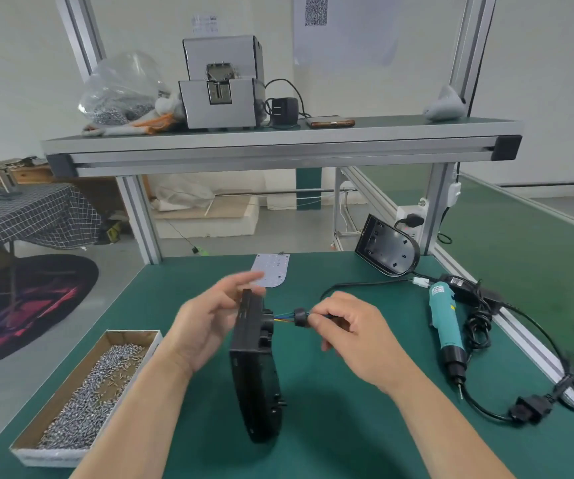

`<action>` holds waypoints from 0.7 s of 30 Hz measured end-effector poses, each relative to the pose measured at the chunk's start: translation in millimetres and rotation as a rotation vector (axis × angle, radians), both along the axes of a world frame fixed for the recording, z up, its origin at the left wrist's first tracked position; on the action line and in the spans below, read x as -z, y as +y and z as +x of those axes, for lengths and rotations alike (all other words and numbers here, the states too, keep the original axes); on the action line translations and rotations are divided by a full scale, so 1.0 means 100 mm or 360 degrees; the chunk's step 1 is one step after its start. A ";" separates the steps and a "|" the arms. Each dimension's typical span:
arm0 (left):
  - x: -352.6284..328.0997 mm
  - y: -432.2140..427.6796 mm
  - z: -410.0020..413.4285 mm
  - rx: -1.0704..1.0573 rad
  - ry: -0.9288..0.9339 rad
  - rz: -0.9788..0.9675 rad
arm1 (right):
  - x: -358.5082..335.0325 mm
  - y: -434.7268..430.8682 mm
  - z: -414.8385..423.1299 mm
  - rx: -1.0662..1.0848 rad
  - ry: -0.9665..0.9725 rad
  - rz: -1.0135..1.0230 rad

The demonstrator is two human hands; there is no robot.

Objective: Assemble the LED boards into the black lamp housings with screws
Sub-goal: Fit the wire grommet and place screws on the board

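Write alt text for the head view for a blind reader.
A person stands a black lamp housing on edge on a green bench, open left hand by its top, while the right hand pinches its coloured wires beside a black ring. A screw box lies left, an LED board behind, a teal screwdriver right.

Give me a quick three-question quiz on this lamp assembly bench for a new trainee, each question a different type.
1. True or false: the teal screwdriver lies on the table, held by nobody.
2. Multiple choice: the right hand pinches A) a pair of pliers, B) the black grommet on the coloured wires, C) a roll of tape.
3. Fill in: the LED board lies flat on the table, beyond the ___ that stands on its edge.

Key: 1 true; 2 B; 3 black housing.
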State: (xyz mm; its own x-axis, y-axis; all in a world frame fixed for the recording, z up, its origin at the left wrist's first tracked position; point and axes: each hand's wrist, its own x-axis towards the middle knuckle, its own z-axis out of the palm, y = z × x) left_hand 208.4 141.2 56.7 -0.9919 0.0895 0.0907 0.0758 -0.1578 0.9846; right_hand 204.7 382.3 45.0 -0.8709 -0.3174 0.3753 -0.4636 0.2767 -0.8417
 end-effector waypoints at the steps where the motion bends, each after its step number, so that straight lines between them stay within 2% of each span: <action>1: -0.12 0.00 0.02 -0.0089 0.0113 -0.0161 | -0.04 -0.04 0.00 0.0029 0.0081 0.0071; 3: -0.39 0.06 0.08 -0.0058 0.0351 -0.0673 | -0.11 -0.13 0.02 0.0103 0.0253 0.0267; 6: -0.64 0.24 0.15 0.0484 0.0488 -0.1620 | -0.19 -0.24 0.03 0.0135 0.0321 0.0387; 8: -0.68 0.33 0.12 0.0559 0.0577 -0.2016 | -0.23 -0.27 0.03 0.0102 0.0323 0.0488; 12: -0.71 0.37 0.05 0.0494 0.0573 -0.2366 | -0.25 -0.25 0.05 0.0015 0.0280 0.0641; 16: -0.65 0.32 0.05 0.0506 0.0618 -0.2566 | -0.25 -0.21 0.12 0.0080 0.0452 0.0624; 19: -0.69 0.22 0.07 0.0558 0.0239 -0.2437 | -0.25 -0.20 0.20 0.0166 0.0549 0.0495; 21: -0.71 0.11 0.07 0.0608 0.0187 -0.2277 | -0.26 -0.18 0.23 0.0199 0.0574 0.0437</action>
